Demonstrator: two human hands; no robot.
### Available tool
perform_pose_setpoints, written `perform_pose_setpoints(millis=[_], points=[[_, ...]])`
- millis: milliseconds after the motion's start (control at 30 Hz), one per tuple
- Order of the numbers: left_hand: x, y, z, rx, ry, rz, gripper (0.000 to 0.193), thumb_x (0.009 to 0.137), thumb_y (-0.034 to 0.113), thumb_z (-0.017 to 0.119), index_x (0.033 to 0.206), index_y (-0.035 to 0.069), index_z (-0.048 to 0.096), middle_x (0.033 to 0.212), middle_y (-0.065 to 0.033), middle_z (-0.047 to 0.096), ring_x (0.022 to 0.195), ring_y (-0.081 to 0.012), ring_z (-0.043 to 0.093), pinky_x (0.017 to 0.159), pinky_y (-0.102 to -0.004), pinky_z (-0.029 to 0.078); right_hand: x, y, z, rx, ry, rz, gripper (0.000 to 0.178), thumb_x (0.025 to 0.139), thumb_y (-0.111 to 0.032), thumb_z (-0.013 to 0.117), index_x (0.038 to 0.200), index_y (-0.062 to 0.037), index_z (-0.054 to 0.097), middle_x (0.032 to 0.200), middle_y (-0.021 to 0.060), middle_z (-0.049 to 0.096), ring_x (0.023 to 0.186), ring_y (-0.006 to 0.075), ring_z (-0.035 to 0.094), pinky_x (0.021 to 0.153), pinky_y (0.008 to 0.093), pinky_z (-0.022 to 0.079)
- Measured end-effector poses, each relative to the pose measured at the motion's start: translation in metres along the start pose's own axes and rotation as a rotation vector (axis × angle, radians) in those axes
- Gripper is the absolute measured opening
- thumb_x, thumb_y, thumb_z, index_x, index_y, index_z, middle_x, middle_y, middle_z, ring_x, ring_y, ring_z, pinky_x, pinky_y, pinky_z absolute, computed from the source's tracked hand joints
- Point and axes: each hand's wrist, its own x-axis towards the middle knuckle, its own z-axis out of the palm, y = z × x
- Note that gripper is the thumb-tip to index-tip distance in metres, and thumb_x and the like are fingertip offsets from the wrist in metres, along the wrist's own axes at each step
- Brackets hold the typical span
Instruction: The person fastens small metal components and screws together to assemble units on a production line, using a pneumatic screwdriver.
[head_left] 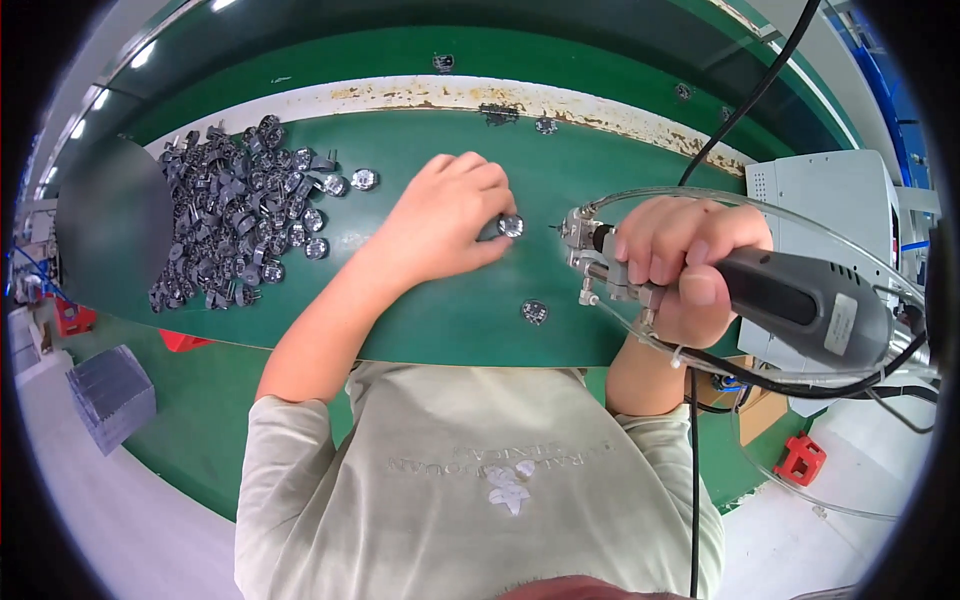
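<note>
My left hand (445, 215) rests over the green bench top, thumb and fingers closed around a small dark round part with a shiny, clear-looking face (511, 226). My right hand (690, 245) grips a grey and black electric screwdriver (805, 305), held on its side. Its metal head (580, 232) and thin tip point left toward the round part, with a gap between. Clear tubes and a black cable run along the tool. A loose round part (534, 312) lies nearer to me on the bench, between the hands.
A large heap of similar dark parts (235, 205) covers the bench's left side, with a few stray ones (365, 179) at its edge. Beyond a worn white rail (400, 95) lies a green strip bearing scattered parts. A white machine (820, 200) stands at right; a black cable hangs nearby.
</note>
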Motion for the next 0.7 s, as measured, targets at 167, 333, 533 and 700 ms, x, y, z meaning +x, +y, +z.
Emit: perform_pose_setpoints(millis=[167, 333, 533, 700], points=[[0.006, 0.013, 0.013, -0.039, 0.167, 0.014, 0.032, 0.068, 0.025, 0.082, 0.091, 0.009, 0.068, 0.102, -0.0034, 0.062, 0.104, -0.0249, 0.058, 0.092, -0.0387, 0.043, 0.001, -0.005, -0.001, -0.079, -0.033, 0.013, 0.029, 0.086, -0.017, 0.075, 0.091, -0.0057, 0.049, 0.067, 0.0064, 0.055, 0.055, 0.0186, 0.055, 0.056, 0.0382, 0.052], [0.002, 0.0, 0.019, -0.047, 0.102, 0.141, 0.043, 0.065, 0.03, 0.083, 0.101, 0.01, 0.069, 0.107, -0.0029, 0.061, 0.106, -0.0252, 0.057, 0.095, -0.0401, 0.042, 0.004, -0.011, -0.007, -0.031, -0.026, 0.012, 0.034, 0.084, -0.019, 0.081, 0.089, -0.0046, 0.051, 0.067, 0.0076, 0.057, 0.055, 0.0196, 0.057, 0.058, 0.0388, 0.053], [0.003, -0.003, 0.016, -0.116, 0.126, 0.103, 0.038, 0.066, 0.029, 0.083, 0.097, 0.011, 0.07, 0.105, -0.0021, 0.061, 0.105, -0.0241, 0.057, 0.096, -0.04, 0.041, 0.001, -0.009, 0.001, -0.017, -0.05, 0.044, 0.036, 0.084, -0.021, 0.082, 0.089, -0.005, 0.05, 0.066, 0.0068, 0.057, 0.054, 0.0183, 0.055, 0.056, 0.0364, 0.052], [0.001, -0.012, 0.025, -0.152, 0.16, 0.118, 0.034, 0.064, 0.026, 0.084, 0.091, 0.011, 0.07, 0.101, -0.0014, 0.061, 0.104, -0.023, 0.057, 0.095, -0.0395, 0.041, 0.004, -0.002, -0.004, -0.089, -0.178, 0.087, 0.027, 0.089, -0.025, 0.068, 0.094, -0.0079, 0.048, 0.067, 0.0058, 0.055, 0.054, 0.0196, 0.055, 0.057, 0.0383, 0.051]])
